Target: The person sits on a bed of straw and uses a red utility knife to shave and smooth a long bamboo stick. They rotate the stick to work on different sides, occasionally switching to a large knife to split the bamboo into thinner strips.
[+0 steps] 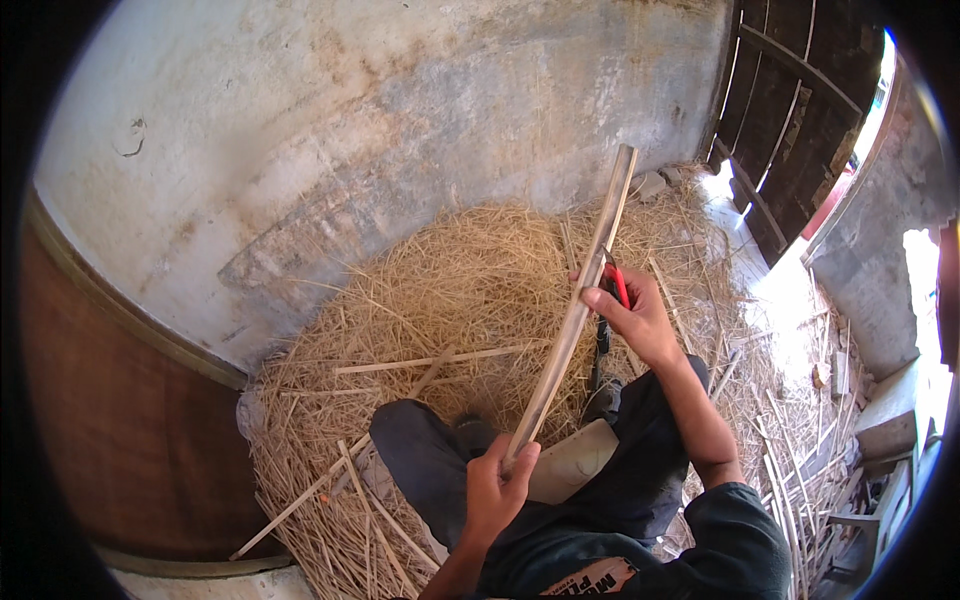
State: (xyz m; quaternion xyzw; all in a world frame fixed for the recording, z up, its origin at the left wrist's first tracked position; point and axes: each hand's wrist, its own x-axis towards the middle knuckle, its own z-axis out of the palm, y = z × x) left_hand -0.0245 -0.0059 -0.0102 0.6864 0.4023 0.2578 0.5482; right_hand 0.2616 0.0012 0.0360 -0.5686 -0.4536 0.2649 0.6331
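A view looking down at a person sitting among straw in the corner of a rough plastered room. At far left, a brown wooden panel leans along the grey, stained wall. A broad heap of dry straw covers the floor below the wall, with thin split sticks lying loose across it. Near the lower centre, the person's left hand grips the bottom end of a long bamboo strip, fingers curled tightly around it and thumb pressed to its side. The strip rises diagonally up and to the right, over the person's dark trousers, its top end standing in front of the wall. Higher up, the right hand closes around the middle of the strip, fingers wrapped, also clasping a red-handled cutting tool against the strip's edge. At right, a dark slatted wooden door stands ajar, with bright daylight beside it.
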